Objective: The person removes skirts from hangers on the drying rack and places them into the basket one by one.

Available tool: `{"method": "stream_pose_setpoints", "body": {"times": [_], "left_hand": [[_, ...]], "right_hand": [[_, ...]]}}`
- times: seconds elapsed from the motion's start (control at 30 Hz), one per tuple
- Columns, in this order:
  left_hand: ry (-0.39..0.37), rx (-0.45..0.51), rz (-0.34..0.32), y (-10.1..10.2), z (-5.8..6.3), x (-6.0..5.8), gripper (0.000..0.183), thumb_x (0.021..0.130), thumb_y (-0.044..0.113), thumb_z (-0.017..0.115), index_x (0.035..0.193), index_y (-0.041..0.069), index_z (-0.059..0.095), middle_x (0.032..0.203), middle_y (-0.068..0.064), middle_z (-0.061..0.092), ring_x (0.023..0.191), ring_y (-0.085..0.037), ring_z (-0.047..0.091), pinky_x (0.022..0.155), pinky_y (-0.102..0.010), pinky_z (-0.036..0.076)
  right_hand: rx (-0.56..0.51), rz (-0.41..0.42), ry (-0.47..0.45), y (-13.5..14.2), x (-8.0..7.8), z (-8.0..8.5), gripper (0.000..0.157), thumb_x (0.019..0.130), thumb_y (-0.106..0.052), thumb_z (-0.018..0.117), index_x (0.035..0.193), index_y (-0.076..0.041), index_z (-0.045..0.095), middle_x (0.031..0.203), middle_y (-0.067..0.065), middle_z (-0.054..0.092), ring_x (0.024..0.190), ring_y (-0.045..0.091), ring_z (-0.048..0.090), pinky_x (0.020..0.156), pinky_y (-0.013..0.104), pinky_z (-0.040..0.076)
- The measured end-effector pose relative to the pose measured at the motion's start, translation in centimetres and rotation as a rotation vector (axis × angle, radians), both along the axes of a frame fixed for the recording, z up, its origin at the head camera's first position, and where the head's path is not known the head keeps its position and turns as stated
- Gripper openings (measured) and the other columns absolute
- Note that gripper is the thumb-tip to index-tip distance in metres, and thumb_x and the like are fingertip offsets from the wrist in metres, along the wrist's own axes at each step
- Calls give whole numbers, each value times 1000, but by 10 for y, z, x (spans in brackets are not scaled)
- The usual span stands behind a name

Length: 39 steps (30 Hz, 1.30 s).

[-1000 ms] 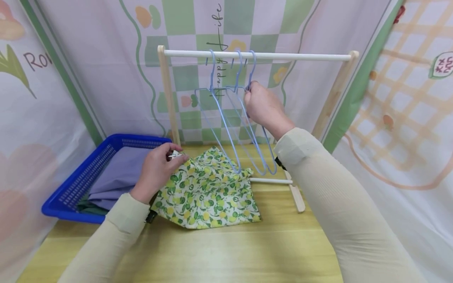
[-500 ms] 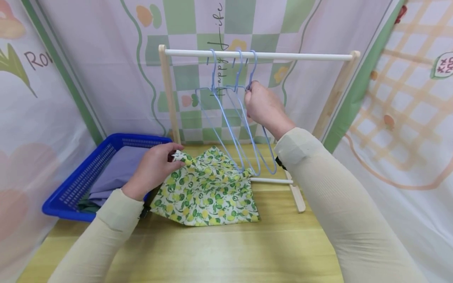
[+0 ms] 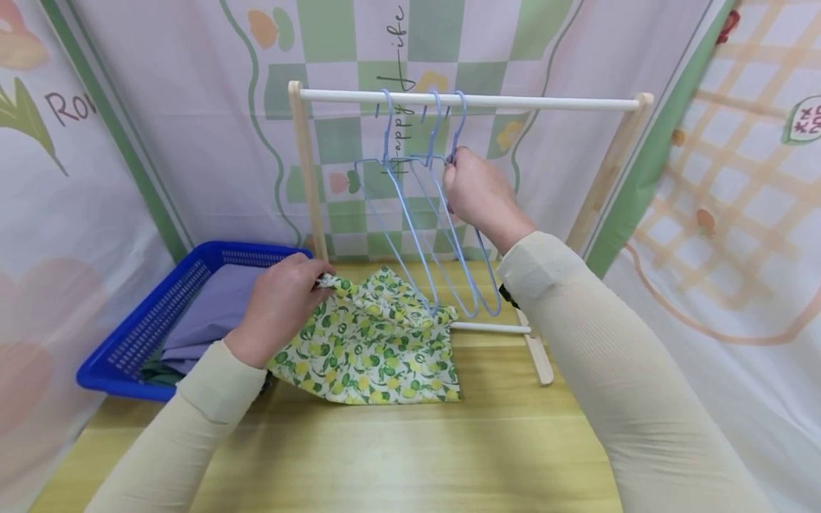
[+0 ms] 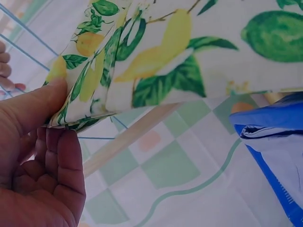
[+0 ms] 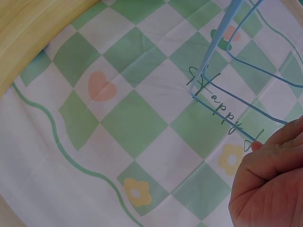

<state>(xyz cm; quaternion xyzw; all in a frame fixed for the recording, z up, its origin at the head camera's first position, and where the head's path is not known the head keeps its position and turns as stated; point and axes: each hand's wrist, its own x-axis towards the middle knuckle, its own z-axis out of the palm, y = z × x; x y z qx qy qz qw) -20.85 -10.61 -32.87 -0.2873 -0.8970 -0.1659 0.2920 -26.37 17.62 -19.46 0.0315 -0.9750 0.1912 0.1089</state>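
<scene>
A lemon-print cloth point(image 3: 378, 356) lies spread on the table, its upper edge bunched and raised. My left hand point(image 3: 279, 306) pinches the cloth's upper left corner; in the left wrist view the thumb sits over the folded edge of the lemon-print cloth point(image 4: 156, 61) and the fingers curl beneath. Three blue wire hangers hang from the white rail point(image 3: 551, 103). My right hand point(image 3: 484, 196) grips the rightmost hanger point(image 3: 459, 125) just below its hook, its fingertips mostly hidden. The lower ends of the hangers reach down in front of the cloth's right part.
A blue basket point(image 3: 122, 335) with folded lilac fabric point(image 3: 212, 306) and something dark green stands at the left. The wooden rack has a left post point(image 3: 308, 178), a right post point(image 3: 609, 171) and a low white bar point(image 3: 490, 328). Printed curtains enclose the table.
My left hand has shifted slightly left, closing over the corner so its white edge no longer shows. The cloth's lower right corner has slid left a little. My right hand stays on the hanger.
</scene>
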Motion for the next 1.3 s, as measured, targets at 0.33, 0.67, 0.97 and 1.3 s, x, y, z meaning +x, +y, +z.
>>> {"method": "stream_pose_setpoints", "body": {"times": [0.33,0.67,0.97,1.3], "left_hand": [[88,46,-24,-1,5,-1,23,76,8,83,93,4,67,88,-12,55,74,-24,61,63,-36,54],[170,42,53,-6,21,-1,25,80,27,80,90,8,67,78,-5,69,66,-27,56,63,-41,49],[96,171,60,-6,28,-4,22,93,26,67,101,6,66,81,-8,67,69,-26,58,71,-44,48],[26,164,172,-9,39,-3,32,102,39,45,90,9,48,69,-3,42,53,-20,42,46,-33,32]], "right_hand": [[3,-9,-3,-1,1,0,34,103,-30,23,116,-9,47,85,5,64,75,25,60,65,39,44],[25,-20,15,-1,2,0,36,103,-31,22,116,-8,47,90,8,60,81,28,59,72,42,45],[14,-19,3,-1,3,0,38,103,-31,22,119,-9,47,89,6,62,80,27,60,70,41,45],[-1,-13,-4,-2,3,0,38,103,-31,22,120,-8,47,87,5,63,78,26,61,69,39,44]]}}
